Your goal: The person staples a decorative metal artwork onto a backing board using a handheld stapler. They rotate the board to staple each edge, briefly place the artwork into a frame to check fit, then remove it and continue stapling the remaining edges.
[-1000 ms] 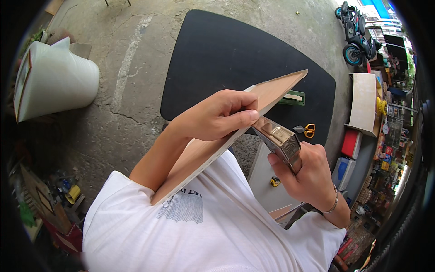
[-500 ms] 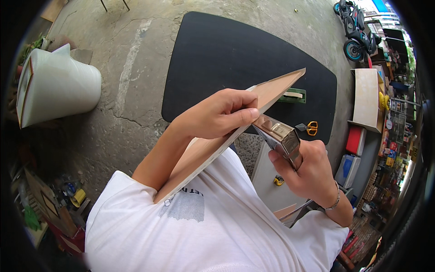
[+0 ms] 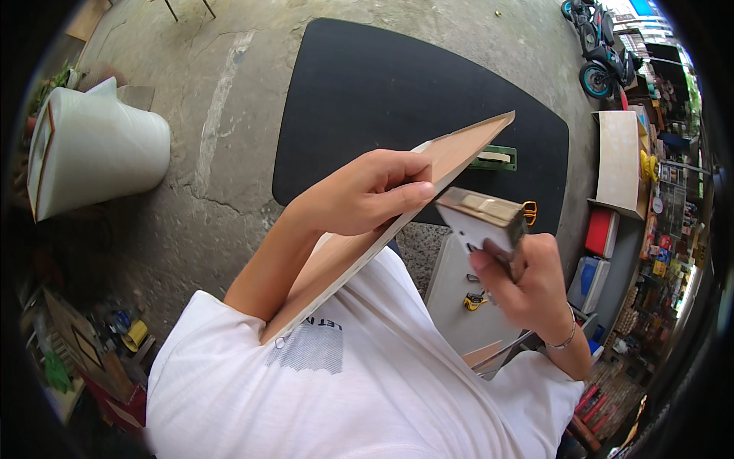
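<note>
My left hand is closed on the pale edge of a long brown wooden panel, thumb on the near side. The panel slants from my chest up to the right, one end resting against my shirt. My right hand grips a boxy, shiny metal staple gun, slightly blurred. Its nose sits just right of my left thumb, a small gap from the panel edge. On the black table behind lie a green tape dispenser and orange-handled scissors, partly hidden by the staple gun.
A pale board or tabletop below my right hand carries a yellow tape measure. At left stands a large white wrapped roll. Crowded shelves line the right side, with a motorcycle farther back.
The staple gun has moved right and slightly off the panel edge with my right hand, now covering more of the scissors. My left hand and the panel have barely moved.
</note>
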`<state>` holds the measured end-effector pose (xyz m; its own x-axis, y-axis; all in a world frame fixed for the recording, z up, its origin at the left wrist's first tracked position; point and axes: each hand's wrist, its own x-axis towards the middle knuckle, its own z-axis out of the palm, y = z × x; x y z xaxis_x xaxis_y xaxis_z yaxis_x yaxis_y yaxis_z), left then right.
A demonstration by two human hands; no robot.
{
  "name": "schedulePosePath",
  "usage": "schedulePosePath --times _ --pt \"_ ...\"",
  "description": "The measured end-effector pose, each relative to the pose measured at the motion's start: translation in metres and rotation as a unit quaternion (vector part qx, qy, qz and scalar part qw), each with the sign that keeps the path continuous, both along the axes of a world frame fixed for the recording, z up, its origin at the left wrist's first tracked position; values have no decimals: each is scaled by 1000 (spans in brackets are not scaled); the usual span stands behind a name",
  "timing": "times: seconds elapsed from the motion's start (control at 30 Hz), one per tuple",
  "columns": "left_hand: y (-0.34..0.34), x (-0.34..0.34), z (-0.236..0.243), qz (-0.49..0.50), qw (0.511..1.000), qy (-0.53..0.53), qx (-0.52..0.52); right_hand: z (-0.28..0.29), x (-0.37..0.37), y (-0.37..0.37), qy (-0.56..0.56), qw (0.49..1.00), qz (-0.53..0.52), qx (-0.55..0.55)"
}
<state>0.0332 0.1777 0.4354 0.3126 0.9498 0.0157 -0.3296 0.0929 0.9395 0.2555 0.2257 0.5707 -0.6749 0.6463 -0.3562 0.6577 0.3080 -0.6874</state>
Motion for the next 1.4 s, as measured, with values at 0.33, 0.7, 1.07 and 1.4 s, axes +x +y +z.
schedulePosePath --times 0.33,0.7,1.07,1.4 --pt "-13 -2 13 32 997 74 -1 -288 69 49 -208 940 -179 202" --pt "-23 24 52 220 904 364 49 -392 61 67 -52 942 -232 237" --pt "-39 10 61 260 907 329 34 -63 -54 94 241 840 396 284" --pt "-48 -48 74 244 947 210 -7 -36 -109 92 214 837 373 337"
